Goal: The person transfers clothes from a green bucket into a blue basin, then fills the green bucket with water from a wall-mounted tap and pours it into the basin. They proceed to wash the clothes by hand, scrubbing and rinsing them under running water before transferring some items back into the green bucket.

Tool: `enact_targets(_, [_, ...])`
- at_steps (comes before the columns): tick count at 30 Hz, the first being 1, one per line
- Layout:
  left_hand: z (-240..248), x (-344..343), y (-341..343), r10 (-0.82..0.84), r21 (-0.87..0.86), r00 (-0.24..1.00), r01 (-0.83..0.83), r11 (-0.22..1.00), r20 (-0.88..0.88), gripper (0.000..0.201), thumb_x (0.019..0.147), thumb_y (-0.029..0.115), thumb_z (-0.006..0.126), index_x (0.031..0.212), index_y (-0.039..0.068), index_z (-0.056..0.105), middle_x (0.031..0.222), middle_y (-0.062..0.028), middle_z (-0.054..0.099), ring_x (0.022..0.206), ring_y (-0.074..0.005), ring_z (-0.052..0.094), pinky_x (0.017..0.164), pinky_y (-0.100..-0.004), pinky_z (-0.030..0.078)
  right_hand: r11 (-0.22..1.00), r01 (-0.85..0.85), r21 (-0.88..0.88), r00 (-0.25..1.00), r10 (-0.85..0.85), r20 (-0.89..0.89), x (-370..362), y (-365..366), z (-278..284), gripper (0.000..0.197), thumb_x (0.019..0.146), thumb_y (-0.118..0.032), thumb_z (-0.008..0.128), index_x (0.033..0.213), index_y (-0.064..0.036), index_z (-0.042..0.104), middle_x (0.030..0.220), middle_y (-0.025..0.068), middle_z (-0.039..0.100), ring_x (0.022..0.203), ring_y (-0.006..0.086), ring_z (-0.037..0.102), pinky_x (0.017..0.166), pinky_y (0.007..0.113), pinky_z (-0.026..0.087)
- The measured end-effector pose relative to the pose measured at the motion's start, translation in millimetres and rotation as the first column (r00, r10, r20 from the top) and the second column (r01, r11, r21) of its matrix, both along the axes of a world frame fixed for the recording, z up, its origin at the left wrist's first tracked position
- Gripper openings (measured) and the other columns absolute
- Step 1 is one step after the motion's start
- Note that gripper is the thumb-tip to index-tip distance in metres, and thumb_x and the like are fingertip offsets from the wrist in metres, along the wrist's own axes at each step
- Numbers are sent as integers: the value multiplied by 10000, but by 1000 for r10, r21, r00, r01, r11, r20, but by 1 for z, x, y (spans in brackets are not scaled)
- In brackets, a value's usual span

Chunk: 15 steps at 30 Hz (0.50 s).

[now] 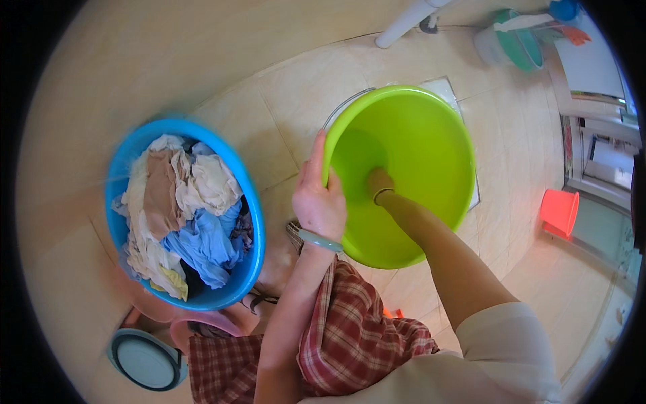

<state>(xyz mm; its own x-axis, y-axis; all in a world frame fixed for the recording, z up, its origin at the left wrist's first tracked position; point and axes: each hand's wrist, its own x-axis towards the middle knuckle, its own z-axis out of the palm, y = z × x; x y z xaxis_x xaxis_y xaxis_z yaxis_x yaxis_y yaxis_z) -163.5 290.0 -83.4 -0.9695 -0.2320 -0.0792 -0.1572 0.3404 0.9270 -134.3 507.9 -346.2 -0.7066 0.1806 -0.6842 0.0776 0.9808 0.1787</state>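
A lime-green bucket (431, 168) is tipped so that its open mouth faces me. My left hand (319, 205), with a pale green bangle at the wrist, is closed on the bucket's left rim, the fingers outside and the thumb over the edge. Deep inside the bucket is my right hand (379, 180), near the bottom. Its fingers are too indistinct to make out, and nothing can be seen in it. The bucket's thin metal handle (344, 106) hangs along the upper left of the rim.
At left stands a blue basin (250, 202) heaped with white, brown and light-blue clothes (202, 209). Below it are a pink basin (212, 322) and a grey-blue folding basin (147, 360). A white pipe (407, 23), a green-and-white bucket (518, 44) and a red bin (560, 212) are farther off.
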Motion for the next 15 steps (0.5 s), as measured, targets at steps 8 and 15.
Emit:
enact_targets(8, [-5, -6, 13, -8, 0, 999, 8, 1000, -34, 451, 839, -5, 569, 1283, 71, 532, 1192, -193, 595, 1068, -307, 604, 894, -355, 468, 334, 512, -791, 653, -750, 107, -46, -119, -7, 380, 911, -284, 376, 921, -22, 652, 968, 218, 651, 901, 258, 647, 771, 388, 494])
enact_targets(15, [2, 3, 1, 99, 108, 988, -112, 988, 118, 362, 976, 248, 450, 1273, 58, 534, 1079, -200, 636, 970, -321, 630, 832, -381, 486, -844, 341, -414, 375, -282, 883, -75, -102, 180, 293, 943, -250, 434, 986, -41, 635, 956, 158, 648, 1006, 252, 602, 901, 388, 446])
